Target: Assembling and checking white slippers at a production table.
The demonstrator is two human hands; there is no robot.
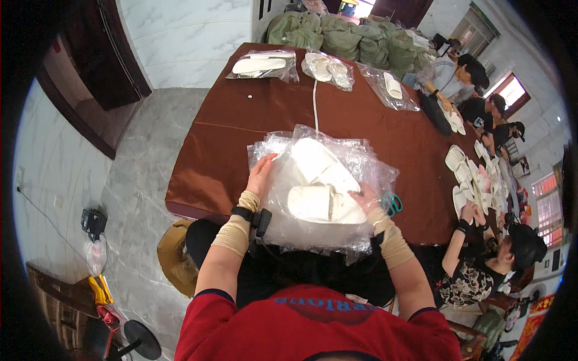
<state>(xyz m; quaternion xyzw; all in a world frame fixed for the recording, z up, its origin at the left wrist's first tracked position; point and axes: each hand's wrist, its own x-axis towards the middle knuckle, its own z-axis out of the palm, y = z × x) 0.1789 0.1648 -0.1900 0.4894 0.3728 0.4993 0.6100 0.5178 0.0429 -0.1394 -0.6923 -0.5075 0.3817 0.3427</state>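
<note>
Two white slippers lie on a stack of clear plastic bags point(271, 210) at the table's near edge. The far slipper point(319, 162) slants, with its right end by my right hand. The near slipper point(310, 203) lies almost crosswise and overlaps it. My right hand point(366, 198) is closed at the right ends of the slippers, gripping the far one; its thumb is partly hidden. My left hand point(261, 174) rests at the left edge of the bags, fingers stretched out, holding nothing. Teal-handled scissors point(392, 205) lie just right of my right hand.
Bagged slippers point(259, 65) lie along the far side of the brown-covered table point(223, 138). More loose slippers point(463, 168) are heaped at the right, where several co-workers handle them. A cardboard box point(177, 256) stands on the floor near my left. Green sacks point(343, 36) line the back.
</note>
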